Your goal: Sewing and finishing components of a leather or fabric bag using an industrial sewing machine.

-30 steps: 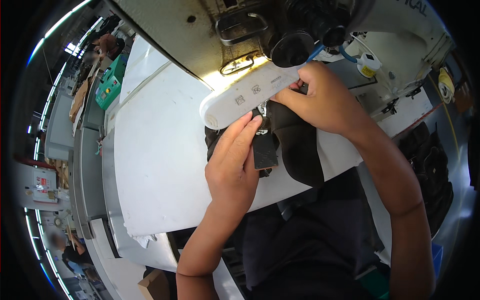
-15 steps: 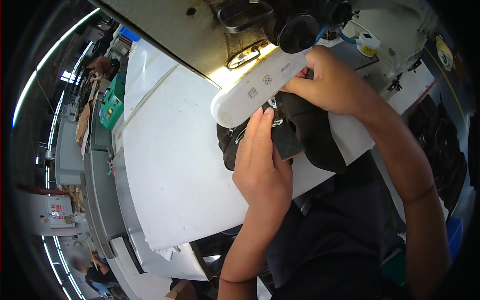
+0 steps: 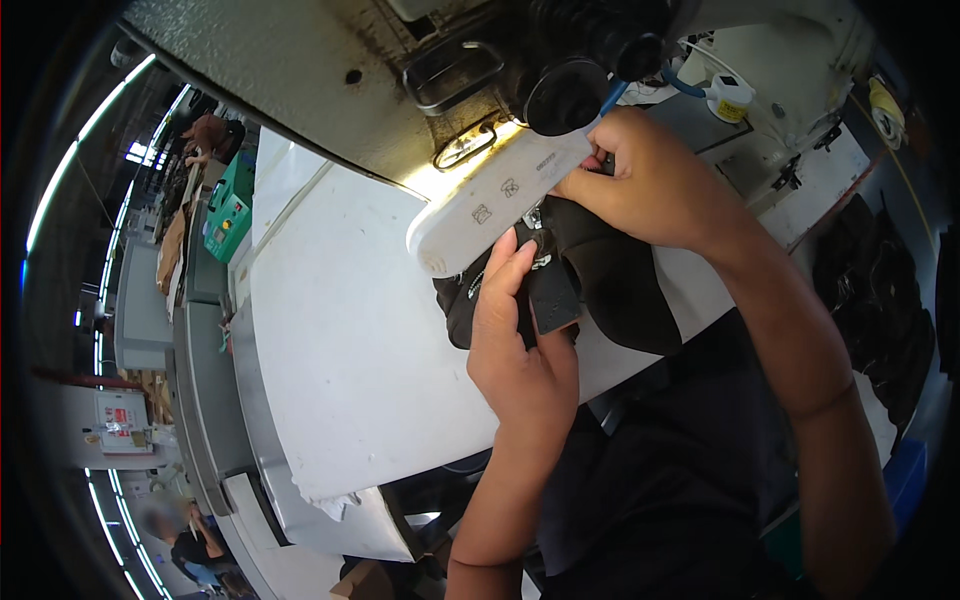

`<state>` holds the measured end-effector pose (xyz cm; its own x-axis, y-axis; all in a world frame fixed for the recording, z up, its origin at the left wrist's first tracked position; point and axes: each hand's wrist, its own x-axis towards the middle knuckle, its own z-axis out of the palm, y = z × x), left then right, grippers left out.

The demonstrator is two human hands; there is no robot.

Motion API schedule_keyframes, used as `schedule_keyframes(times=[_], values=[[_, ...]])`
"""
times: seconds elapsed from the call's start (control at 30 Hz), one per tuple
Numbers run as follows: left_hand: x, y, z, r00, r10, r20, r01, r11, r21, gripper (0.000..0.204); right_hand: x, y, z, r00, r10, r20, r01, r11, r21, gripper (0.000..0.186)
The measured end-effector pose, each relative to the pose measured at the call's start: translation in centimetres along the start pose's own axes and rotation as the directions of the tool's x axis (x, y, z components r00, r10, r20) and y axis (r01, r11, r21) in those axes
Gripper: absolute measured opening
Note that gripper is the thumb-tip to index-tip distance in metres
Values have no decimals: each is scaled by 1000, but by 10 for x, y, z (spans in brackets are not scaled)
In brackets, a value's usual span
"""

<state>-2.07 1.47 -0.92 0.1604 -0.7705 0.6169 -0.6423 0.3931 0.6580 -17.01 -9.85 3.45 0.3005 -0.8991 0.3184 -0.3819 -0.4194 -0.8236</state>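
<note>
Black cloth (image 3: 625, 290) lies bunched on the white work table, under a long white rounded cover (image 3: 500, 195) of a sewing machine. My left hand (image 3: 520, 345) is at the cloth's near left side, thumb and fingers closed around a dark, flat rectangular piece (image 3: 555, 300). Its fingertips reach close to the cover's lower edge, beside small shiny metal parts (image 3: 533, 217). My right hand (image 3: 645, 180) pinches the far end of the cloth by the cover's right end. Some of its fingertips are hidden there. The needle area is hidden behind the cover.
The machine's stained head (image 3: 330, 80), with a lit lamp, hangs over the table (image 3: 350, 350). A black round knob (image 3: 565, 97) and blue tube sit above my right hand. Dark cloth (image 3: 870, 300) is heaped at right. A green box (image 3: 230, 207) and other people are at far left.
The machine and its white cover appear slightly lower and further left. My left fingers have bent more, and more of the dark rectangular piece shows. My right hand keeps its pinch.
</note>
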Motion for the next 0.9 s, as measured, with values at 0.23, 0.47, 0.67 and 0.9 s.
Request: schedule_keyframes(times=[0.23, 0.47, 0.67, 0.9], values=[[2, -3, -1, 1000, -4, 3, 4, 1000, 31, 34, 0, -4, -1, 994, 85, 62, -85, 996, -9, 20], [8, -13, -5, 999, -6, 37, 6, 1000, -10, 44, -3, -5, 2, 998, -7, -67, 5, 999, -38, 23], [6, -16, 0, 1000, 19, -13, -19, 1000, -3, 42, -1, -2, 2, 999, -6, -52, 2, 997, -77, 23], [10, -16, -1, 998, 56, -20, -55, 998, 13, 35, 0, 3, 9, 997, 8, -79, -8, 1000, -2, 25]])
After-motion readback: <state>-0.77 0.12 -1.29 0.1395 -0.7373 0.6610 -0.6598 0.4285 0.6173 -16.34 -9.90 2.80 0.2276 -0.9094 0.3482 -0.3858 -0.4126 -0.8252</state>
